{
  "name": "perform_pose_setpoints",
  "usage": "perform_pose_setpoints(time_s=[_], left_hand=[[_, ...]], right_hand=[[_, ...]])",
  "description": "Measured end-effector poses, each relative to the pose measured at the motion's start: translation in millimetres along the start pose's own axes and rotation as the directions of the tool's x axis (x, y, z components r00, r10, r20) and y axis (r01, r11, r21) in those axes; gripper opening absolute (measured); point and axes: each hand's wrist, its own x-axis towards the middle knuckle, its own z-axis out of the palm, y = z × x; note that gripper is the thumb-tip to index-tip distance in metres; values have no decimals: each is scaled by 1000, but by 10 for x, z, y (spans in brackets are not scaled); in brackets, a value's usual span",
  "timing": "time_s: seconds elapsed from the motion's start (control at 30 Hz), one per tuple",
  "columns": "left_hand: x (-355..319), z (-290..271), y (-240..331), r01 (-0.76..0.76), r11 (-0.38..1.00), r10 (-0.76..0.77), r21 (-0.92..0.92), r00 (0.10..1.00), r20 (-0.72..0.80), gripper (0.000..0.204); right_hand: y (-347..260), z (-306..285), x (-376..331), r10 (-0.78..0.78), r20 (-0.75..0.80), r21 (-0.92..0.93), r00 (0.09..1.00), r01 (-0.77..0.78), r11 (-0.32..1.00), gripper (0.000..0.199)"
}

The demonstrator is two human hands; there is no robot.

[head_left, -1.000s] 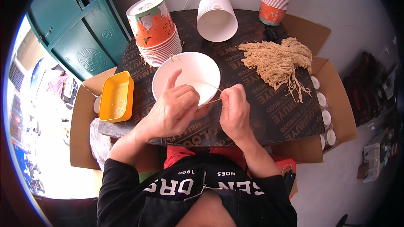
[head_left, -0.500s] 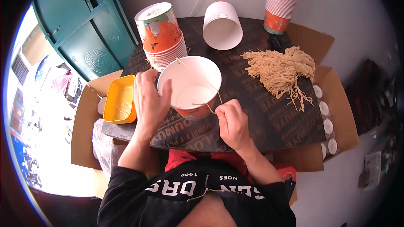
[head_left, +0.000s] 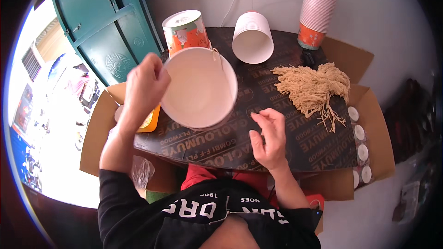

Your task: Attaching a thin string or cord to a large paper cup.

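Note:
My left hand (head_left: 144, 85) grips the rim of a white paper bucket (head_left: 199, 87) and holds it raised above the dark board, its open mouth turned up toward me. A thin string handle runs across the bucket's inside. My right hand (head_left: 269, 136) hovers low over the board's front edge, fingers loosely curled and apart, holding nothing I can make out. A heap of beige strings (head_left: 313, 88) lies to the right of it.
A stack of orange-printed buckets (head_left: 185, 31) lies behind the raised one, a white stack (head_left: 253, 37) lies on its side, and a tall stack (head_left: 317, 9) stands at the back. A yellow tray (head_left: 150, 120) peeks out left. Cardboard box flaps (head_left: 374, 124) flank the dark board (head_left: 258, 143).
My left hand has lifted the white bucket off the board and up toward me. My right hand has let go of the string and drawn back toward the front edge.

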Motion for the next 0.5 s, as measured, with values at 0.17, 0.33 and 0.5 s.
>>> perform_pose_setpoints(time_s=[0.17,0.33,0.5], left_hand=[[426,-356,11,-165,895,182,414,983,-2,18],[916,-232,-382,-268,464,383,844,920,81,12],[1508,159,-705,-242,188,446,952,884,137,8]], right_hand=[[120,-181,-117,99,-24,6,995,-99,995,24],[236,-247,-123,28,-99,-44,995,-32,999,13],[257,-293,-126,80,-82,-29,993,-82,996,10]])
